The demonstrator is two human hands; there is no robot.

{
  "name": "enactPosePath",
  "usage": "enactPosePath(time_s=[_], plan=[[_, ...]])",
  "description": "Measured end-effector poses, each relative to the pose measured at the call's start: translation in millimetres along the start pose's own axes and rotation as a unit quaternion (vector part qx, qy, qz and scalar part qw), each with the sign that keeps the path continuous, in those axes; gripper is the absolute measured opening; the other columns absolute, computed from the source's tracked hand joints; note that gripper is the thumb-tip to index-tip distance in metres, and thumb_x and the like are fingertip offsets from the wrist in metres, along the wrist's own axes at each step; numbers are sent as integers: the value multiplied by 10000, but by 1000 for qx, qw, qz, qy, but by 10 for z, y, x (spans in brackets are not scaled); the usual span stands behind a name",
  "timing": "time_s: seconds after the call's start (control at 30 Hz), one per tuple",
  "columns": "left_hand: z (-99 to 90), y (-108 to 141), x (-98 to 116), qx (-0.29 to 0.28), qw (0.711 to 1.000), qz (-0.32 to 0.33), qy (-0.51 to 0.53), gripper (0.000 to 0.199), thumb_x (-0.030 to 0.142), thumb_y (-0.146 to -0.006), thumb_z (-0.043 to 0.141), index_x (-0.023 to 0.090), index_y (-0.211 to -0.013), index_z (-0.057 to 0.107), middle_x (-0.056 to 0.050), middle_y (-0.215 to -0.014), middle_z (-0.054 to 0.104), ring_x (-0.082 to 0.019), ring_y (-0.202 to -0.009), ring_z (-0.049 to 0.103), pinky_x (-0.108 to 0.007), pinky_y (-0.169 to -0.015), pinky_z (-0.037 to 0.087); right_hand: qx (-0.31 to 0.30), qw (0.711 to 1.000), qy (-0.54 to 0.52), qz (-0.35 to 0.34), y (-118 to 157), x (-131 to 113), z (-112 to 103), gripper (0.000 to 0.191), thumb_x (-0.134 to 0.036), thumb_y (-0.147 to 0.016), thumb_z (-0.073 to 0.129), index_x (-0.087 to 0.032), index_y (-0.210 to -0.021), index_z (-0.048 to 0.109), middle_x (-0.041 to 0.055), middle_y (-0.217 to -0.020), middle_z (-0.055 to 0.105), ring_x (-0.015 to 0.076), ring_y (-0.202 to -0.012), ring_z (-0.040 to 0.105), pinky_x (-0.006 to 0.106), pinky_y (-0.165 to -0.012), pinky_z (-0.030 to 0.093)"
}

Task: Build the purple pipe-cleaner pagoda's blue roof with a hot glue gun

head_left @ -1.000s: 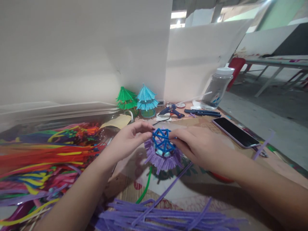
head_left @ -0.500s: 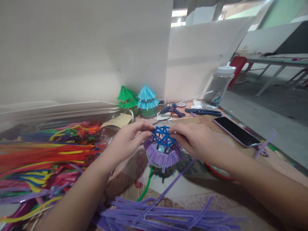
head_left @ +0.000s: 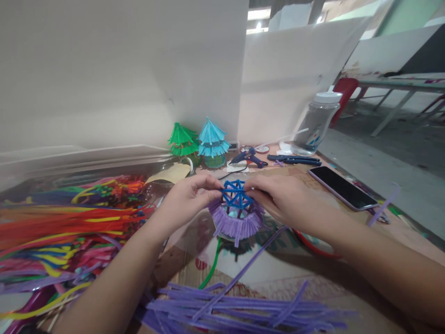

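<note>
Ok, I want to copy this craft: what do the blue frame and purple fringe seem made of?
Blue frame: possibly pipe cleaners; thin, matte struts, nap too small to confirm. Purple fringe: likely short pipe-cleaner pieces, soft and matte, resembling the fuzzy-looking purple strips below.

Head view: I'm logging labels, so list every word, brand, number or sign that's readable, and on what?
None can be read.
Work surface: green lettering and red print, too blurred.
Clear water bottle: coloured marking, too small to make out.
</note>
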State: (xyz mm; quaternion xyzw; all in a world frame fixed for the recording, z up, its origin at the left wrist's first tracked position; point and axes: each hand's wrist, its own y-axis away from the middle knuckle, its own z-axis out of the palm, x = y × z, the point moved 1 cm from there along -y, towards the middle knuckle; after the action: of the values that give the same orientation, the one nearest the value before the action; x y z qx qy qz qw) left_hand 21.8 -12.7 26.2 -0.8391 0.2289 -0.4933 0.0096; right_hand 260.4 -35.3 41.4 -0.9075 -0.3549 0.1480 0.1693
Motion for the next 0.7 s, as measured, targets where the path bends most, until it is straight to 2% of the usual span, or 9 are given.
enactPosePath(time_s=[0.17,0.33,0.53,0.7], plan=[[12,-21,-1,-9,1000,0,20,172,311,-827,679,179,-930,719,-41,-915,713,-182,-870,661,-293,-793,515,6,1000,24,-5,10,-8,-7,236,-245,-996,455,-187,-1064,674,85,-910,743,218,-860,666,302,-727,433],[-17,-26,17,-20,999,16,20,245,359,-859,645,177,-1007,714,-72,-1013,712,-202,-954,656,-313,-844,518,-3,1000,14,-9,5,-10,-27,233,-218,-981,466,-183,-1075,676,79,-921,747,211,-842,673,292,-703,428],[-25,-36,48,-48,997,-58,-19,209,332,-772,709,167,-901,709,-27,-830,705,-176,-774,642,-281,-719,515,-18,1000,8,-2,-9,-18,-45,226,-204,-977,493,-190,-1104,680,75,-949,754,208,-876,672,290,-723,429],[-25,-42,45,-56,995,-1,-77,133,300,-805,663,186,-821,730,-7,-786,711,-164,-754,623,-276,-756,489,-23,1000,4,-3,-10,-16,-24,229,-213,-984,492,-193,-1128,670,74,-966,754,212,-909,672,296,-754,429]])
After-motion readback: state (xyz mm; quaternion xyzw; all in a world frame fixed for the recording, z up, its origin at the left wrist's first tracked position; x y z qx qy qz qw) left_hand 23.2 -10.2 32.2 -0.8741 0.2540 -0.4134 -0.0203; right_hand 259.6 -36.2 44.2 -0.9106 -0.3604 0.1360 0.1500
